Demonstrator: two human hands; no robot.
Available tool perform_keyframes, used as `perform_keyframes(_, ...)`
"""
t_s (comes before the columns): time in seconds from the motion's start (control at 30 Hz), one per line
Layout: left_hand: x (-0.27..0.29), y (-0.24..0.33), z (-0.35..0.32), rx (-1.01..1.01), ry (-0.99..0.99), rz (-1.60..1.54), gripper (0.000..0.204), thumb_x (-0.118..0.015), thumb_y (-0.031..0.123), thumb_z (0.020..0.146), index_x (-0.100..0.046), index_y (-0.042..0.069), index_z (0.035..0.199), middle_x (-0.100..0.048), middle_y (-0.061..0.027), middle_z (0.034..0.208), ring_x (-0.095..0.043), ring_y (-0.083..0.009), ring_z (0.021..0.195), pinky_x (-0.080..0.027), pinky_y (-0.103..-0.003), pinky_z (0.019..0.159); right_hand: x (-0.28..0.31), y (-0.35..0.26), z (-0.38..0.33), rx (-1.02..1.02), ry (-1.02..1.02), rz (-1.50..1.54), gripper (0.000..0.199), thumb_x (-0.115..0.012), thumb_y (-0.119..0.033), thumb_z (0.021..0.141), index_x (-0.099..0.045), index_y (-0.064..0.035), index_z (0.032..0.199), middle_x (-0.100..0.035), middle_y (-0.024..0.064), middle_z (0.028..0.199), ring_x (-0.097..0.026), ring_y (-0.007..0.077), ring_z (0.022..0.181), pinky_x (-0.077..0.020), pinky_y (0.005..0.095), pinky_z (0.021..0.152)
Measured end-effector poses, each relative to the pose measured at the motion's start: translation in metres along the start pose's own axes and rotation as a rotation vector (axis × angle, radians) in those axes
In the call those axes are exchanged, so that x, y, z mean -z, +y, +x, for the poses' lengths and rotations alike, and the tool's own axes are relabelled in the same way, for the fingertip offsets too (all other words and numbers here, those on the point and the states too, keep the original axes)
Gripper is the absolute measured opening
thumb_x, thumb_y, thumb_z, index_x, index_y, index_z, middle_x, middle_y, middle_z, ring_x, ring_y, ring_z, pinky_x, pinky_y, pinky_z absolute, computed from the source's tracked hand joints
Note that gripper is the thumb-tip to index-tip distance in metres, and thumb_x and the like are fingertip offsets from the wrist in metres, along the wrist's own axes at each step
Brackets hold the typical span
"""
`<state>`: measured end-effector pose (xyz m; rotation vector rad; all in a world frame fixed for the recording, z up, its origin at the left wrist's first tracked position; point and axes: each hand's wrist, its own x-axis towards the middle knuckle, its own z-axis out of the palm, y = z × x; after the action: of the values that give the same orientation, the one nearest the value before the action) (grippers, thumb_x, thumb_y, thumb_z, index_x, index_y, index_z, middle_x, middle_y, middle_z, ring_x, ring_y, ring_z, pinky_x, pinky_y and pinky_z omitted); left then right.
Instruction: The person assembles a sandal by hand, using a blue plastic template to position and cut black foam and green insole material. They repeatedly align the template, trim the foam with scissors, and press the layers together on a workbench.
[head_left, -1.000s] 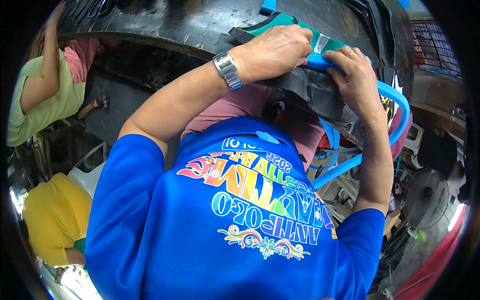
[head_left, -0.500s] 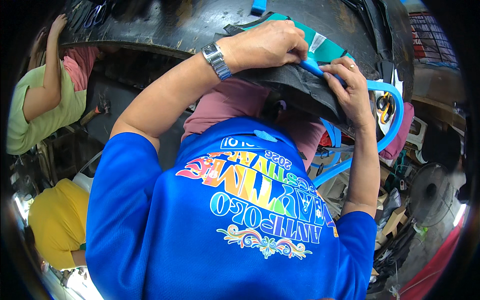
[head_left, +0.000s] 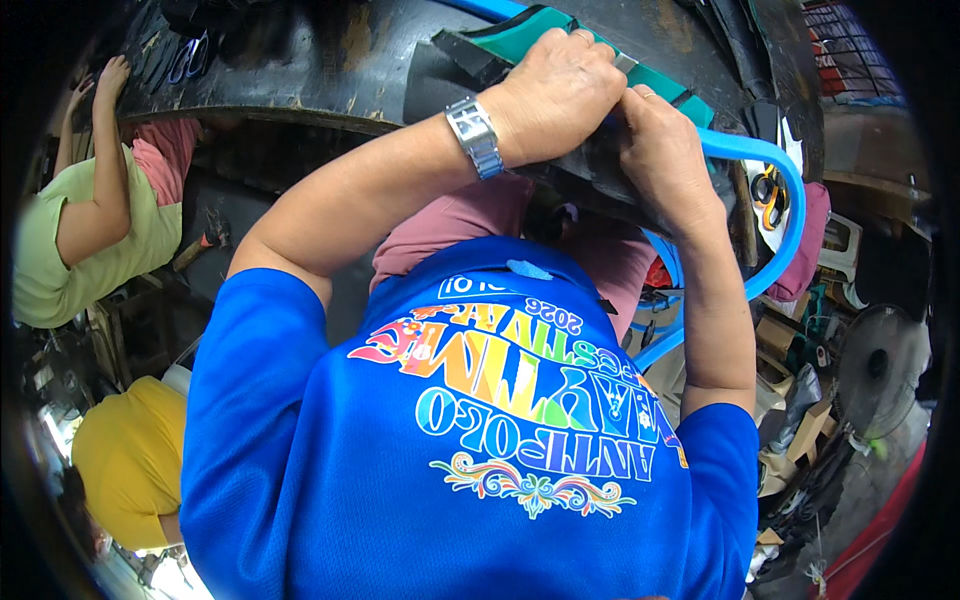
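My left hand [head_left: 555, 95], with a silver wristwatch [head_left: 475, 135] on its wrist, is clenched over a black sheet-like piece [head_left: 600, 180] at the edge of a dark worktable [head_left: 330, 60]. My right hand [head_left: 665, 160] grips the same black piece just to the right, thumb touching the left hand. A teal part [head_left: 530, 25] and a blue hose-like tube [head_left: 780, 190] run under and past the hands. My blue printed shirt fills the lower middle of the view.
A person in a light green top [head_left: 70, 240] works at the table's left end. Another person in yellow [head_left: 125, 460] sits at lower left. Orange-handled scissors [head_left: 768, 195] lie at right. A fan [head_left: 880, 370] and cluttered boxes stand at lower right.
Both hands have drawn closer together on the black piece and shifted up and left in the view. The black material is bunched tighter under the left hand.
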<state>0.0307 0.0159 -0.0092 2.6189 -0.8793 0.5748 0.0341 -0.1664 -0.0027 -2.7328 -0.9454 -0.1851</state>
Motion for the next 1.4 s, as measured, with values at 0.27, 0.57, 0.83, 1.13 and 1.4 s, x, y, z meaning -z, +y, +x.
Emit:
perform_keyframes(0.27,0.010,0.012,0.013,-0.038,-0.185,-0.001,0.013,-0.066,0.007,0.081,-0.074,0.001,0.089,-0.072,-0.0185,0.086,-0.072,-0.0328,0.087,-0.058,-0.042,0.074,-0.006,0.027,-0.006,-0.180,0.009,0.656,0.019,-0.072,-0.007,0.084,-0.070,-0.0003,0.102,-0.072,0.0145,0.086,-0.069,0.0257,0.078,-0.0546,0.0355,0.077)
perform_keyframes(0.57,0.018,-0.011,-0.002,-0.138,-0.348,-0.132,0.022,-0.059,0.015,0.095,-0.070,-0.003,0.103,-0.067,-0.0175,0.105,-0.063,-0.0350,0.104,-0.052,-0.045,0.089,0.004,0.004,-0.023,-0.073,-0.008,0.335,0.047,-0.078,-0.034,0.083,-0.067,-0.0024,0.116,-0.062,0.0178,0.114,-0.060,0.0328,0.109,-0.0487,0.0435,0.095)
perform_keyframes(0.83,0.027,-0.029,0.003,-0.217,-0.415,-0.237,0.085,-0.076,0.070,0.069,-0.073,-0.009,0.100,-0.068,-0.0266,0.103,-0.067,-0.0394,0.100,-0.054,-0.044,0.090,-0.013,-0.013,-0.032,-0.006,0.079,0.036,0.040,-0.069,-0.020,0.082,-0.064,0.0000,0.117,-0.065,0.0195,0.112,-0.062,0.0387,0.108,-0.0523,0.0481,0.090)
perform_keyframes(1.13,0.010,-0.030,0.030,-0.075,-0.425,-0.020,0.021,-0.084,0.020,0.074,-0.074,0.004,0.082,-0.072,-0.0186,0.082,-0.072,-0.0378,0.086,-0.056,-0.048,0.076,-0.003,0.033,-0.007,-0.207,0.102,0.586,0.037,-0.059,-0.007,0.086,-0.067,-0.0045,0.123,-0.070,0.0246,0.096,-0.067,0.0435,0.091,-0.0532,0.0442,0.081)
perform_keyframes(1.4,0.001,-0.027,0.000,-0.231,-0.274,-0.158,0.014,-0.071,0.010,0.084,-0.071,0.003,0.097,-0.065,-0.0149,0.096,-0.066,-0.0344,0.096,-0.053,-0.045,0.082,0.004,0.013,-0.022,-0.022,0.037,0.062,0.026,-0.070,-0.005,0.081,-0.062,-0.0046,0.105,-0.066,0.0171,0.096,-0.066,0.0395,0.096,-0.0533,0.0480,0.080)
